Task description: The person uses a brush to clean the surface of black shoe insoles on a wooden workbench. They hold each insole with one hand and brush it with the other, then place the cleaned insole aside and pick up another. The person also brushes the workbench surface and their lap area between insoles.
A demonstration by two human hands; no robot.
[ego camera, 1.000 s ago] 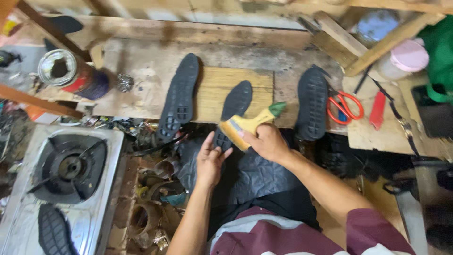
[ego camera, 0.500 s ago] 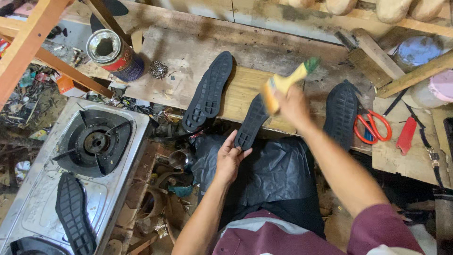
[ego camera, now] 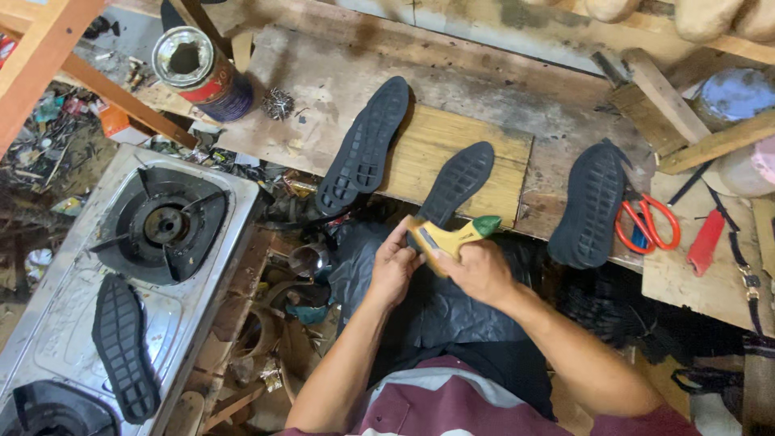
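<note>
— Yellow plastic with a green tip: that is the brush [ego camera: 449, 236] the right hand [ego camera: 478, 270] is gripping, fingers closed around its handle, just over the lap.

— And the left hand [ego camera: 394, 265]?

— It is curling its fingers against the brush's head end, seemingly pinching or picking at it; whether it is pressing on bristles I cannot tell, since the fingers are covering them.

— Where is the work sitting?

— The middle black sole [ego camera: 456, 184] is lying tread-up on the pale wooden board [ego camera: 484, 161], its heel end hanging over the bench edge, just beyond the brush. A longer sole [ego camera: 365, 145] is lying to its left, also overhanging, and a third sole [ego camera: 587, 203] to its right, near the red-handled scissors [ego camera: 648, 226].

— What are you worrying about?

— My guess is that an elbow or the brush itself, swinging forward, could be nudging one of those overhanging soles off into the clutter below. Anything wet on the brush could also be dripping onto the dark apron [ego camera: 452, 307] on the lap.

— And the stove?

— The gas stove [ego camera: 73, 323] is carrying another sole [ego camera: 123, 347] between its burners. No flame is showing, but rubber resting there could be scorching if a burner were lit.

— The open can [ego camera: 198, 73]?

— It is standing upright at the bench's far corner, well apart from both hands, so tipping looks unlikely.
</note>
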